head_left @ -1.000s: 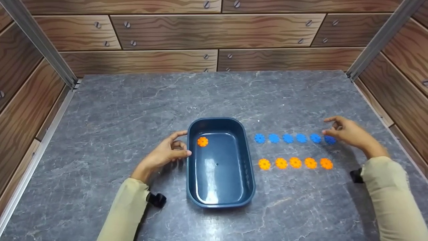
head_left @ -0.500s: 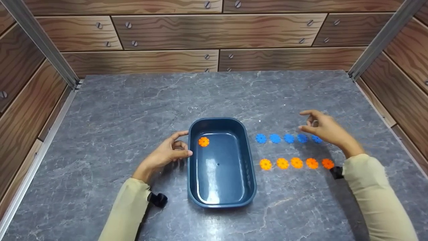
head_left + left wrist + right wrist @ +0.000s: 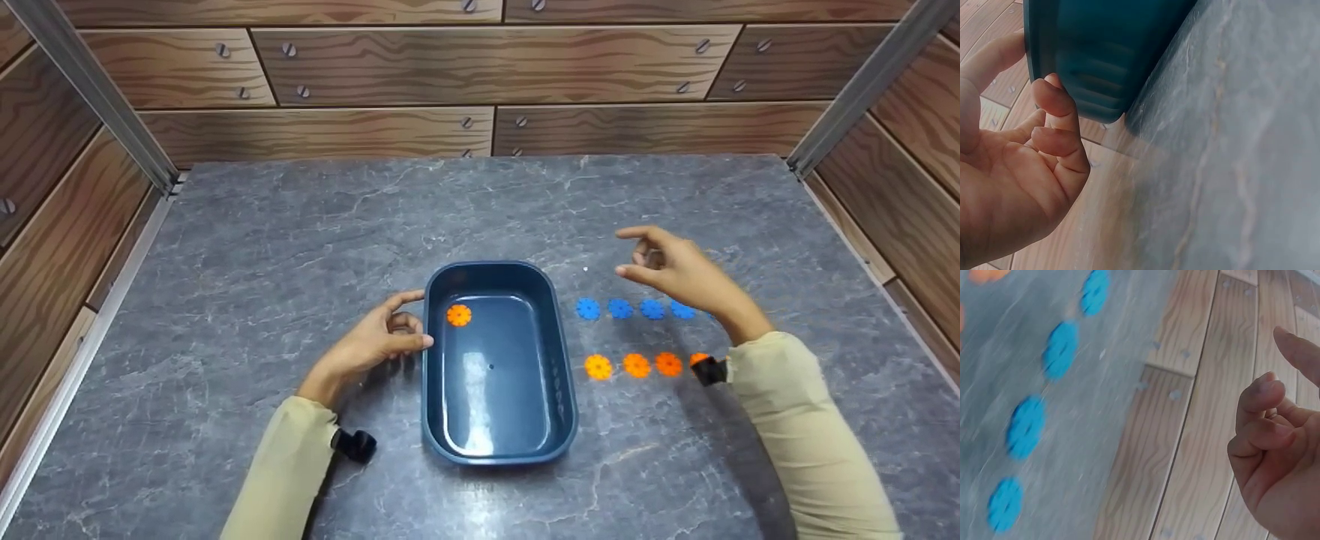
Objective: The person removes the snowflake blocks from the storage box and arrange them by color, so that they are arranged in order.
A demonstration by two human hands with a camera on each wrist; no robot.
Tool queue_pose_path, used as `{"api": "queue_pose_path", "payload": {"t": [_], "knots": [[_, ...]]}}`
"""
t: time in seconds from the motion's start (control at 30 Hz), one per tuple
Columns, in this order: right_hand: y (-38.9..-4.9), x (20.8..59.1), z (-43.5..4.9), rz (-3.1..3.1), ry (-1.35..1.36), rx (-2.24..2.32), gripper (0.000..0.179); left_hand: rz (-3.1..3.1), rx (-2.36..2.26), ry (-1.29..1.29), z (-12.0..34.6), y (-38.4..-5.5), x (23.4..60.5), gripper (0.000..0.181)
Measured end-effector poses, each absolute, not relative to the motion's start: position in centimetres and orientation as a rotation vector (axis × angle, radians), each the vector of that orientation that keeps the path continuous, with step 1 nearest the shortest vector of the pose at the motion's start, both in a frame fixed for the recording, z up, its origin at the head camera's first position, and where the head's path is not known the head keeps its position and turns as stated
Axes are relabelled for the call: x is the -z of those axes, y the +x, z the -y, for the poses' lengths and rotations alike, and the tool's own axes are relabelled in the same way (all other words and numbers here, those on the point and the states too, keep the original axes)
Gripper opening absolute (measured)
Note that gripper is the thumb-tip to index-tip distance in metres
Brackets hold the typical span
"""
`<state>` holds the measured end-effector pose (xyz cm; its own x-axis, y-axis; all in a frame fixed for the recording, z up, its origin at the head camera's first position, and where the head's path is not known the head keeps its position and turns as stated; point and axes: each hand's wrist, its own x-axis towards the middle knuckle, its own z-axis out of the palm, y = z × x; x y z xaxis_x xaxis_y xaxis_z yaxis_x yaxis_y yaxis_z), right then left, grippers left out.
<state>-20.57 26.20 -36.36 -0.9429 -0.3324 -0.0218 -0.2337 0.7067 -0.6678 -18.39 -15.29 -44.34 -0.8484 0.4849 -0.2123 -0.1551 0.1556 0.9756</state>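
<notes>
A dark blue rectangular tub (image 3: 491, 405) stands upright, with one orange notched disc (image 3: 459, 316) on its floor near the far left corner. My left hand (image 3: 367, 341) touches the tub's left side with thumb and index finger, the other fingers loosely bent, as the left wrist view also shows. Above and beyond a row of blue notched discs (image 3: 620, 308), my right hand (image 3: 675, 274) hovers with thumb and index finger spread apart. Nothing shows between them in the right wrist view, where several blue discs (image 3: 1026, 427) lie below. The right forearm covers the row's right end.
A row of orange notched discs (image 3: 636, 366) lies nearer the front, right of the tub, partly hidden by the right wrist's black camera (image 3: 709, 370). Wood-patterned walls (image 3: 495, 67) enclose the grey marbled table (image 3: 315, 217) at the back and sides.
The right hand has moved left and away from the body, from the right end of the blue row. The left hand, the tub and the visible discs stay in place.
</notes>
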Motion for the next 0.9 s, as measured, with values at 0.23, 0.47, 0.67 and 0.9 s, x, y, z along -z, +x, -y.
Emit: {"api": "queue_pose_path", "payload": {"t": [0.23,0.47,0.67,0.9], "knots": [[-21.0,36.4,-22.6,-2.717,-0.578,1.123,0.051,-1.963,-1.731,0.31,15.3,-18.5,44.3,0.075],[-21.0,37.4,-18.9,-2.656,-0.732,1.127,0.052,-1.966,-1.727,0.306,15.2,-18.4,44.4,0.076],[-20.9,37.5,-16.0,-2.627,-0.805,1.059,0.051,-1.977,-1.721,0.312,15.2,-18.4,44.3,0.076],[-21.1,37.9,-13.4,-2.615,-0.858,0.992,0.051,-1.978,-1.72,0.303,15.3,-18.5,44.4,0.076]]}}
